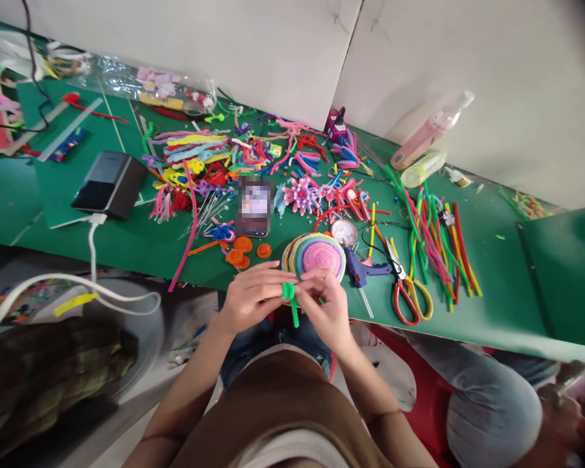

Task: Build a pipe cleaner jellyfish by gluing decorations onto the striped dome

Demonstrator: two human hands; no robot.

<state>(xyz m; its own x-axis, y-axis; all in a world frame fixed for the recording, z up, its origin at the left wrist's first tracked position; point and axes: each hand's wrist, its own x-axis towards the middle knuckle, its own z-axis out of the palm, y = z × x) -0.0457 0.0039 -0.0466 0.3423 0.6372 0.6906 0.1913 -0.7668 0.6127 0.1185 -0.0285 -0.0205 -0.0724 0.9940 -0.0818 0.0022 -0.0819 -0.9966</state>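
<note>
A bright green pipe cleaner (287,290) is coiled at the fingertips of my left hand (253,294), its loose end hanging down between the hands. My left hand holds the coil, fingers stretched toward the right. From the other side my right hand (325,305) pinches at the coil with thumb and fingers; exactly what lies in that pinch is partly hidden. Just beyond both hands sits a round multicoloured coiled piece (322,255) with a pink middle. Orange coiled discs (242,244) lie left of it, and a blue glue gun (365,268) rests to the right.
Scissors (403,286) with red and yellow handles lie right of the glue gun. Loose pipe cleaners (439,244) spread farther right. Behind are a phone (254,207), a pink flower (302,195), and bottles (431,130) by the wall. A black device (110,185) with a white cable stands left.
</note>
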